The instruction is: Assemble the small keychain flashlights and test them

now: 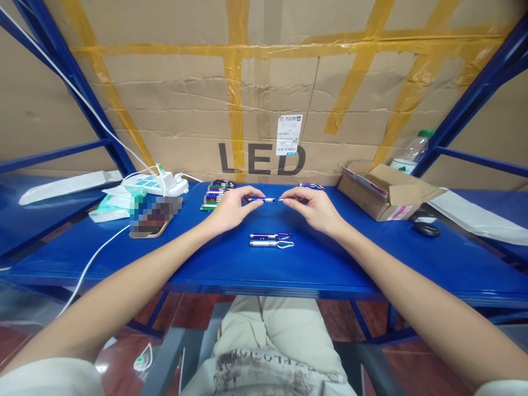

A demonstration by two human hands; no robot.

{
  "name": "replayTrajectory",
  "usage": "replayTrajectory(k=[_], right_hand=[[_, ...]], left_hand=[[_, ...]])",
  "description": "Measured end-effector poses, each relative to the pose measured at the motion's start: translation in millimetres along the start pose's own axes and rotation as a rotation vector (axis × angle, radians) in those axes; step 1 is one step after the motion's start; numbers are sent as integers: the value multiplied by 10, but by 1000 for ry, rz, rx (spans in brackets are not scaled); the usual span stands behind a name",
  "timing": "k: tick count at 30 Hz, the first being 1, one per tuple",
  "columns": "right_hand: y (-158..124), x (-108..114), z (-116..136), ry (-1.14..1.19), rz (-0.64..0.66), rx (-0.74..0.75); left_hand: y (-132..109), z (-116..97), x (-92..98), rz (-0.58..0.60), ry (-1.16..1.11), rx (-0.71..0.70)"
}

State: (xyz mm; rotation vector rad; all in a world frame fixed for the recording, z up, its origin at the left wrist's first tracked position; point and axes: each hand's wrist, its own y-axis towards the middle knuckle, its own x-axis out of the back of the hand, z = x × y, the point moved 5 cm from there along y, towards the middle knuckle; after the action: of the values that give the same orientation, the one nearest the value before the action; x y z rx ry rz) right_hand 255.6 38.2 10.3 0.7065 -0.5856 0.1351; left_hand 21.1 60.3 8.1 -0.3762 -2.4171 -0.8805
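Between the thumb and fingers of my left hand (232, 209) is one end of a blue pen light (264, 199), held level above the blue table (313, 264). My right hand (315, 208) is pinched near its other end, on a tiny part too small to make out. Below my hands lie a purple pen light (264, 236) and a silver pen light (264, 243), each with a carabiner clip at its right end. Several coloured pen lights (212, 198) sit in a stack just left of my left hand. Another pen light (311, 186) lies behind my right hand.
A phone (157, 218), a tissue pack (117, 203) and a white power strip (165, 183) with cables are at the left. To the right are an open cardboard box (371, 192), a black mouse (426, 229) and a plastic bottle (416, 151). Large cardboard (177, 104) stands behind.
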Motion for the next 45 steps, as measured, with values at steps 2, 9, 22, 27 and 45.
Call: replayTrajectory(k=[2,9,22,27,45], right_hand=[[-1,1,2,4,0,4],[-1,-7,-1,6,5,-7],[-6,-44,-25,6,88,-76],[-44,-154,-80,27,280,-107],[-96,-189,-51,-68,502,-72]], left_hand=[[-2,-1,3,-5,0,-2],[-3,-1,10,-12,17,-2],[-18,25,-58,133,101,40],[-38,55,-108,248,188,40],[-97,39,-175,392,77,109]])
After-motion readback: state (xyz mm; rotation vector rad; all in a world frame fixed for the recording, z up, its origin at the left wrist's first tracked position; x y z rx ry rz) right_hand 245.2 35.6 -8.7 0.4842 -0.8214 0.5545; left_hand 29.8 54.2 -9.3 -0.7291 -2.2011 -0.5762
